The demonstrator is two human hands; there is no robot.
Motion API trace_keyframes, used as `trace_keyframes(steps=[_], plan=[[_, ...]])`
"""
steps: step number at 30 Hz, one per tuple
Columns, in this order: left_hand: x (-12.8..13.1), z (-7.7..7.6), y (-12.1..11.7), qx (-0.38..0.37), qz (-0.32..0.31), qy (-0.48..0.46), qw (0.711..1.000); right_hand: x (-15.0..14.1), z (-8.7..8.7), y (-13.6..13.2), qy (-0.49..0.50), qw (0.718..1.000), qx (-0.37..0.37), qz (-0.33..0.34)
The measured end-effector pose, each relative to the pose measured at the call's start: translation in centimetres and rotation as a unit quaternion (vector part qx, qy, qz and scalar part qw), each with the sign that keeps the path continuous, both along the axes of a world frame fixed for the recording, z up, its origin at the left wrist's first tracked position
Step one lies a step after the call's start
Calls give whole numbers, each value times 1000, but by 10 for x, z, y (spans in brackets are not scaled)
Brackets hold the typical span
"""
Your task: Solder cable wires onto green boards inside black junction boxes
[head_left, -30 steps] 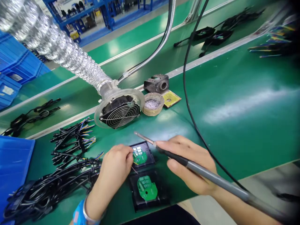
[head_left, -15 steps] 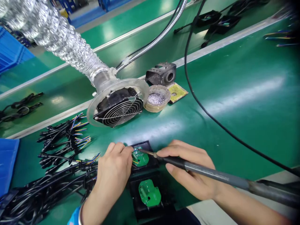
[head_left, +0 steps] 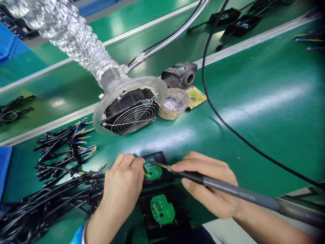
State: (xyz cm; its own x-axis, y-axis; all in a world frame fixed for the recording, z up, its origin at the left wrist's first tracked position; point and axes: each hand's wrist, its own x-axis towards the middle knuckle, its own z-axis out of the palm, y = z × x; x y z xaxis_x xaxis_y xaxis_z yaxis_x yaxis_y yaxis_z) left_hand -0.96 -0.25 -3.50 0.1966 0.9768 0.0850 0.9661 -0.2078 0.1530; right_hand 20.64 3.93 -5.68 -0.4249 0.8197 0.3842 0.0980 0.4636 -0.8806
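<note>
My right hand (head_left: 207, 184) grips a grey soldering iron (head_left: 228, 191) like a pen, its metal tip touching a small green circuit board (head_left: 153, 170) seated in a black holder (head_left: 158, 159). My left hand (head_left: 124, 184) is closed in a pinch at the left edge of that board, holding thin wires against it. A second green board (head_left: 161, 209) sits in another black holder just nearer to me, untouched.
A fume extractor fan (head_left: 130, 113) on a silver flexible duct (head_left: 71, 34) stands behind the boards. Beside it are a tin of solder dross (head_left: 173, 105), a yellow sponge (head_left: 196, 96) and a black iron stand (head_left: 181, 76). Bundles of black cables with coloured wire ends (head_left: 58, 162) lie left.
The soldering iron's tip came down from above the holder onto the far green board and stays there. My left hand kept its pinch at the board's edge.
</note>
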Motion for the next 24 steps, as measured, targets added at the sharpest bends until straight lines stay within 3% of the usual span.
trace_keyframes(steps=[18,24], plan=[[1,-3,1,14,6,8,1000,1,-3,-1,0,1000,12,-9],[4,-2,1,26,7,28,999,-2,-4,-9,-46,990,135,18]])
